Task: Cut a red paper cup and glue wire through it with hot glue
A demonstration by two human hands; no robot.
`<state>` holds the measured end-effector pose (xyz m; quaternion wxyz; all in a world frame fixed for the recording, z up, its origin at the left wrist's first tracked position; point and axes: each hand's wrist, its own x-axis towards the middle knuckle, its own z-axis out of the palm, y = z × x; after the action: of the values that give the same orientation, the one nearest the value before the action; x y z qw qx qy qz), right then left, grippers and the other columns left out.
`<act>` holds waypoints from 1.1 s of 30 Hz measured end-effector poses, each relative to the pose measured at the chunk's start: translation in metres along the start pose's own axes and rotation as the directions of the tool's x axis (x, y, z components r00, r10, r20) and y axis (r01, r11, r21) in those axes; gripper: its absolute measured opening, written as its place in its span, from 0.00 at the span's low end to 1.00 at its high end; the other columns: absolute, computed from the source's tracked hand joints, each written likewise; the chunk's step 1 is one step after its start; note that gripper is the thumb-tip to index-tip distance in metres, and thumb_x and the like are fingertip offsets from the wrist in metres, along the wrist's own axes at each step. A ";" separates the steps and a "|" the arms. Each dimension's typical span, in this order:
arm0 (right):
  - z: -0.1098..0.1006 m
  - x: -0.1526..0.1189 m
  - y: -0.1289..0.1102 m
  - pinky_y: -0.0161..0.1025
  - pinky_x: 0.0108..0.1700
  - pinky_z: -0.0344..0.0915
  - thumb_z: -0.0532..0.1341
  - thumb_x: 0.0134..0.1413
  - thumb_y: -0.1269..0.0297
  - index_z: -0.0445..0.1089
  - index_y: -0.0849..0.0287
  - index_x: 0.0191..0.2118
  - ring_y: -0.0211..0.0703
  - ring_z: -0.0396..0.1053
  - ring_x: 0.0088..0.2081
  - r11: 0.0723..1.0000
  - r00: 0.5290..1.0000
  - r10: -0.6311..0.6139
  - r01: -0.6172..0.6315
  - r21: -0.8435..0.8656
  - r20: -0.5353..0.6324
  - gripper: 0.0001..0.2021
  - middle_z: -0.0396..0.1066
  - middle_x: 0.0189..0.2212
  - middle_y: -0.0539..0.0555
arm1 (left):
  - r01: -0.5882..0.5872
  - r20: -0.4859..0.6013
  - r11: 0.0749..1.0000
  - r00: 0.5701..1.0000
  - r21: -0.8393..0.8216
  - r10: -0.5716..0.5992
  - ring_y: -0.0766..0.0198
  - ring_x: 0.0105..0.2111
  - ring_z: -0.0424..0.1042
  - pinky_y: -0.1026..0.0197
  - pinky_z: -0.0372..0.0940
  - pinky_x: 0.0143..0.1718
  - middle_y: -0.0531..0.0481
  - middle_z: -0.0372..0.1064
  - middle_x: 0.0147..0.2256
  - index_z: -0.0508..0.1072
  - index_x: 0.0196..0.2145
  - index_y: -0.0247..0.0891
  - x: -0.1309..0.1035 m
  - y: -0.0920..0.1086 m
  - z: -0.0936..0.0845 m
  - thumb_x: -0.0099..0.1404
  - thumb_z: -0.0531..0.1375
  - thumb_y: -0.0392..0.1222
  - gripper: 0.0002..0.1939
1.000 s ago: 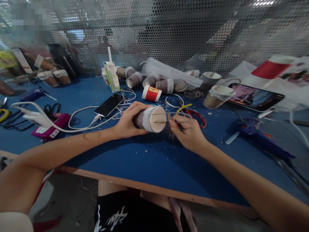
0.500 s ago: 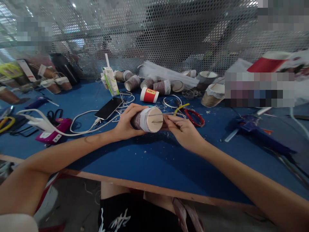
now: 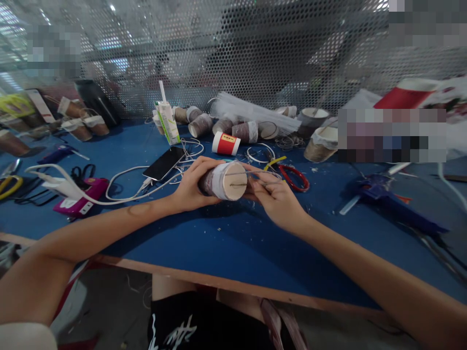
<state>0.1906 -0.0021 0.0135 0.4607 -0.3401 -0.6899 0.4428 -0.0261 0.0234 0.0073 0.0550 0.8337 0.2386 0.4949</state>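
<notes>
My left hand [image 3: 191, 187] is wrapped round a paper cup [image 3: 234, 181] lying on its side, its pale round end turned towards me. Grey and brown material covers the cup's side. A thin cord [image 3: 255, 172] runs across the cup's end and on to the right. My right hand [image 3: 279, 197] pinches the cord just right of the cup, fingers closed. Behind both hands lies a red and white cup [image 3: 226, 143].
Pliers with red and yellow handles [image 3: 294, 177] lie behind my right hand. A blue glue gun [image 3: 397, 201] rests at the right. A phone [image 3: 164, 164], a magenta power strip [image 3: 82, 197] and white cables are at the left. Wrapped cups [image 3: 200, 125] line the back.
My right hand has shifted slightly, its fingers repositioned on the cord. My left hand and the cup look nearly unchanged.
</notes>
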 end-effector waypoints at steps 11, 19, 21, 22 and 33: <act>-0.002 0.005 -0.008 0.49 0.42 0.76 0.56 0.61 0.66 0.70 0.57 0.52 0.46 0.77 0.36 0.949 0.967 0.247 -0.253 0.189 0.055 0.15 0.76 0.40 0.58 | 0.110 0.123 0.994 0.986 -0.009 -0.108 0.54 0.46 0.68 0.49 0.65 0.48 0.42 0.68 0.46 0.64 0.52 0.38 -0.002 -0.010 0.006 0.47 0.70 0.47 0.36; -0.001 0.007 -0.026 0.46 0.47 0.74 0.51 0.61 0.76 0.70 0.65 0.50 0.40 0.77 0.34 0.832 0.876 0.482 -0.454 0.318 -0.013 0.15 0.78 0.35 0.58 | 0.232 0.201 0.967 0.957 -0.106 -0.208 0.54 0.47 0.69 0.49 0.65 0.50 0.43 0.68 0.47 0.63 0.53 0.40 -0.003 -0.012 0.007 0.48 0.70 0.50 0.37; -0.002 0.008 -0.029 0.46 0.48 0.73 0.51 0.61 0.78 0.71 0.64 0.49 0.40 0.77 0.34 0.818 0.865 0.501 -0.469 0.333 -0.011 0.16 0.78 0.33 0.57 | 0.257 0.214 0.959 0.950 -0.118 -0.229 0.53 0.48 0.69 0.48 0.64 0.51 0.42 0.68 0.47 0.64 0.53 0.40 -0.003 -0.013 0.006 0.48 0.70 0.52 0.37; -0.003 0.009 -0.030 0.46 0.48 0.73 0.51 0.61 0.78 0.71 0.64 0.48 0.40 0.77 0.33 0.810 0.861 0.509 -0.475 0.343 -0.009 0.16 0.78 0.33 0.57 | 0.277 0.221 0.952 0.944 -0.127 -0.245 0.53 0.48 0.69 0.47 0.64 0.51 0.42 0.68 0.48 0.64 0.53 0.40 -0.003 -0.013 0.006 0.47 0.70 0.53 0.38; -0.032 0.019 -0.031 0.40 0.43 0.75 0.51 0.60 0.80 0.73 0.68 0.39 0.40 0.77 0.31 0.740 0.817 0.559 -0.567 0.362 0.137 0.13 0.78 0.29 0.58 | 0.583 0.410 0.702 0.805 -0.410 -0.429 0.54 0.51 0.69 0.52 0.68 0.49 0.39 0.67 0.53 0.65 0.53 0.38 0.000 -0.015 0.004 0.55 0.66 0.50 0.31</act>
<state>0.2119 0.0121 0.0543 0.3564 -0.4305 -0.4579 0.6914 -0.0274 0.0370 0.0002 0.4455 0.7494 0.3082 0.3806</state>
